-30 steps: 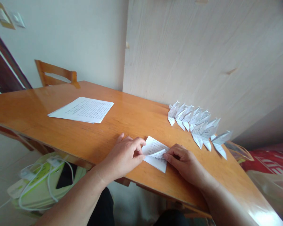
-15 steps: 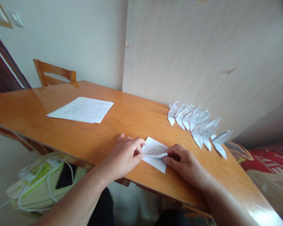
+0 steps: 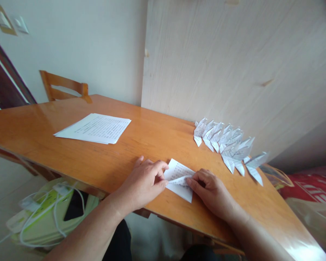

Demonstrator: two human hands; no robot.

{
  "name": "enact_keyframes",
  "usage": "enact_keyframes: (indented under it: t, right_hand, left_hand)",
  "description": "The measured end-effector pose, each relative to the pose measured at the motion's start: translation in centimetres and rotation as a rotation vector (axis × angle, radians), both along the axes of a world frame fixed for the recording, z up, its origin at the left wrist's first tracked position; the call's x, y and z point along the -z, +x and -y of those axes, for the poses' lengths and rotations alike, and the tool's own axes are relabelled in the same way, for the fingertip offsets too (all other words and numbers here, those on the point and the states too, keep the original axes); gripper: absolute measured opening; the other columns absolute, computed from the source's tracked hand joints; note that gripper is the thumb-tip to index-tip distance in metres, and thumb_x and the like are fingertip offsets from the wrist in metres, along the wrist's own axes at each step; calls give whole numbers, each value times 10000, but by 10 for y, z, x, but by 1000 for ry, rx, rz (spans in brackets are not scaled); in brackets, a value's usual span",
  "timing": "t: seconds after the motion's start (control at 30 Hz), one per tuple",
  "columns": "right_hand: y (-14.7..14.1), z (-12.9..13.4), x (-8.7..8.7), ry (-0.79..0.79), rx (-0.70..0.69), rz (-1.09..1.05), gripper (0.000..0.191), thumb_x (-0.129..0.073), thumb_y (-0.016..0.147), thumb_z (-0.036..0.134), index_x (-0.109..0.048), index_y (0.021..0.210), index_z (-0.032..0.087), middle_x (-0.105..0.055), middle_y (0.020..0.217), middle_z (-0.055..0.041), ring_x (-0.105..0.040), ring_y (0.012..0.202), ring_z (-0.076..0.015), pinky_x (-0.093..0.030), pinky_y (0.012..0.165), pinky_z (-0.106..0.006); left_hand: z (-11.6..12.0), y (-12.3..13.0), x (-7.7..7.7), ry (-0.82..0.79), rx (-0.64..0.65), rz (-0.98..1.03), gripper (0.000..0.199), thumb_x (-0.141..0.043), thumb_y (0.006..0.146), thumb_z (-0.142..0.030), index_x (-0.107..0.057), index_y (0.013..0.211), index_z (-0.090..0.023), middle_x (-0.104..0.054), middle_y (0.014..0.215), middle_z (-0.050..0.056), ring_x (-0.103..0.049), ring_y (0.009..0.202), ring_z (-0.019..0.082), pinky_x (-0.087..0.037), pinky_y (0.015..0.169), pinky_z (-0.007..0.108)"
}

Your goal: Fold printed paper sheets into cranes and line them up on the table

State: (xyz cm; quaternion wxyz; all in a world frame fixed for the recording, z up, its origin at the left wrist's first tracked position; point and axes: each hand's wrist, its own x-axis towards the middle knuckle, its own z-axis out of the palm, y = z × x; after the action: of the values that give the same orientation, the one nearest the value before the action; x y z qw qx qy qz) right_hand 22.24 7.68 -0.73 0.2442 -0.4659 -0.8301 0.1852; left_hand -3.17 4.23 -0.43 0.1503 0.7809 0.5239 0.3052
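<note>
A small folded sheet of printed paper lies on the wooden table between my hands, with a flap raised across its middle. My left hand pinches the paper's left edge between thumb and fingers. At the right side my right hand has its thumb on the flap and its fingers curled at the paper's edge. Several folded paper pieces stand in a row beyond my right hand, with one separate piece at the near end.
A stack of printed sheets lies on the table at the left. A wooden chair stands behind. Below the left edge are a power strip, cables and a dark phone. Red and clear bags are at the right.
The raised flap has tilted over toward the far side on the right, and my right thumb has moved a little left onto it. My left hand has barely moved.
</note>
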Motion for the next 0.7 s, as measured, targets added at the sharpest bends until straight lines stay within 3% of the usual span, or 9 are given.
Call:
enact_keyframes:
  t: [0.27,0.7]
  right_hand:
    - [-3,-2,1,22,58,61,320,-608,934,409,-566,674,227,-613,716,-9,-562,723,-192,-371,668,-323]
    - [-4,0,3,3,88,76,284,-629,914,368,-561,679,224,-605,720,-5,-549,731,-195,-360,676,-329]
  left_hand:
    - [0,3,-4,-33,-26,-8,234,-656,897,-309,-592,1122,-298,-726,858,-60,-633,960,219,-170,1124,571]
    - [0,13,-8,3,-74,-116,283,-625,859,-180,-597,1120,-287,-694,784,-56,-608,900,222,-226,1072,517]
